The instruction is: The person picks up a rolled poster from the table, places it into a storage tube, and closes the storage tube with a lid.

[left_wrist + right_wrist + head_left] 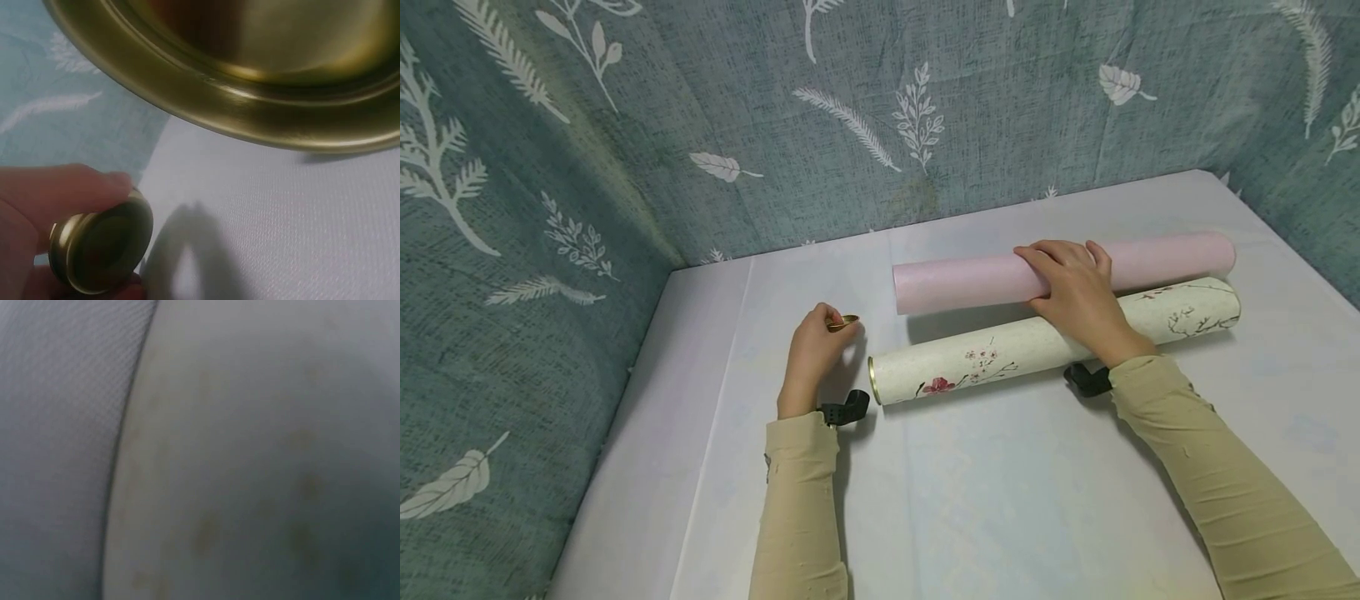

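My left hand [814, 350] pinches a small round gold metal lid [842, 323] between thumb and fingers; the left wrist view shows the lid [109, 247] tilted on edge. Just right of that hand lies a long cream tube [955, 367] with a plum-blossom print. Its gold-rimmed end [250, 122] looms large in the left wrist view. Behind the tube is a pink roll [955, 283], roughly parallel to it. Reaching over the tube, my right hand [1078, 292] grips the pink roll near its middle. The right wrist view shows only the tube's blurred surface [250, 456].
A white cloth [985, 500] covers the table. Green-grey fabric [850, 167] with white leaf prints hangs behind it and on both sides. Each wrist carries a small black camera [847, 408].
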Tool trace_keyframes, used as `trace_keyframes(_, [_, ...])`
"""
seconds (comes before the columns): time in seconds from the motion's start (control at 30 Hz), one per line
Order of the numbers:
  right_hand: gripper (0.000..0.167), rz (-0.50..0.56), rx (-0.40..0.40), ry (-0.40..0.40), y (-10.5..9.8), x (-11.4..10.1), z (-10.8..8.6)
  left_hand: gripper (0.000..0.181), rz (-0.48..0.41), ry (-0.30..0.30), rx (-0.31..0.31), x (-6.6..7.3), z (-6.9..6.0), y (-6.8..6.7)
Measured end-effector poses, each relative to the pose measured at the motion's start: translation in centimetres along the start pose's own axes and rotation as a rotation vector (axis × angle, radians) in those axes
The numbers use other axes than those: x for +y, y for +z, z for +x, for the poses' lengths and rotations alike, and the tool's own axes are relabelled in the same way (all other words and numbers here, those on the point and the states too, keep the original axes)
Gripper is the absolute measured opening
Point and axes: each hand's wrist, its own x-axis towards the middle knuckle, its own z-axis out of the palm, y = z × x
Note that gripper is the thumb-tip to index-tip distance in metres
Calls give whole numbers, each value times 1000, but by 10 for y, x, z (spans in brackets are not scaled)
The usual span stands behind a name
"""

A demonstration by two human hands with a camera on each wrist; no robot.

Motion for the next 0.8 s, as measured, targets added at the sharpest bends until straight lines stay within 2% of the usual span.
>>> trace_keyframes(0.23, [65, 0, 6, -2, -1, -1, 0, 30, 9, 7, 3, 1, 0, 1])
trace_keyframes(0.53, [67, 2, 4, -5, -1, 1, 0, 28, 18, 56, -10, 1, 0, 1])
trace_keyframes(0.8, [65, 9, 0, -9, 0, 0, 0, 28, 52, 76, -17, 1, 0, 2])
